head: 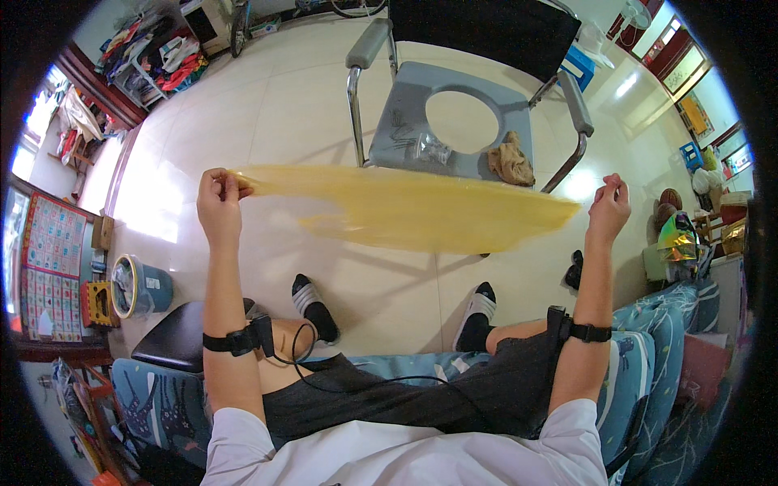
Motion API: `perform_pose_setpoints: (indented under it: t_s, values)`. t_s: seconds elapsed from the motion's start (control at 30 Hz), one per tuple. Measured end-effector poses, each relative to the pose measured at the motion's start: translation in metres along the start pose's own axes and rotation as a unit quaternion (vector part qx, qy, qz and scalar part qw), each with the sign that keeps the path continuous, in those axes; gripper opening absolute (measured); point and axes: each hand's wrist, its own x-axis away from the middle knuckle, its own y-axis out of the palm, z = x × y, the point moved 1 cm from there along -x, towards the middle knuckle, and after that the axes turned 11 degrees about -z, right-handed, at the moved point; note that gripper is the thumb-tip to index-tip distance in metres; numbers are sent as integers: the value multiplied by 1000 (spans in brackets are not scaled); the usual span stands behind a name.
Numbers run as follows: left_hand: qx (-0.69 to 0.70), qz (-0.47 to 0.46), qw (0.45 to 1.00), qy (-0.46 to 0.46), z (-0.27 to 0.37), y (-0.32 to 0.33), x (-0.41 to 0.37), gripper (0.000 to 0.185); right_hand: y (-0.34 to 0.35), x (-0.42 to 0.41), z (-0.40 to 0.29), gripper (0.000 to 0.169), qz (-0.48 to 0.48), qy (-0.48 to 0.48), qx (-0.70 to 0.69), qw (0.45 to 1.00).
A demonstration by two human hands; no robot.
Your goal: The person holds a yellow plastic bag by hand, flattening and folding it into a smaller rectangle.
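A sheet of yellow, see-through material (425,209), which looks like thin plastic film or a bag, stretches sideways in the air in front of me. It is motion-blurred, so its exact kind is unclear. My left hand (220,203) pinches its narrow, gathered left end between thumb and fingers. At the other side, my right hand (609,203) is raised with curled fingers. A small gap shows between that hand and the film's right edge, and nothing is visible in its fingers. Beyond the film, a crumpled brown cloth or bag (512,161) and a clear plastic wrapper (433,150) lie on a grey seat.
The seat belongs to a commode chair (395,109) with metal armrests. A blue bin (146,288) with a plastic liner stands at left, near a black stool (173,337). I sit on a blue patterned sofa (629,364). A black cable (377,383) crosses my lap between arm straps.
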Motion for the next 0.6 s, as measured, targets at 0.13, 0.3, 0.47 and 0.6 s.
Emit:
perform_pose_setpoints:
  t_s: [0.13, 0.3, 0.47, 0.6]
  values:
    - [-184, -1, 975, 122, 28, 24, 17, 7, 39, 34, -28, 26, -26, -112, 69, 991]
    - [-256, -37, 928, 268, 68, 60, 36, 6, 121, 136, -51, 51, -428, -257, 124, 857]
    - [-265, -118, 884, 365, 91, 90, 53, 11, 185, 225, -66, 93, -456, -331, 136, 815]
    - [-196, -95, 887, 407, 95, 97, 57, 12, 217, 237, -58, 67, -491, -174, 70, 851]
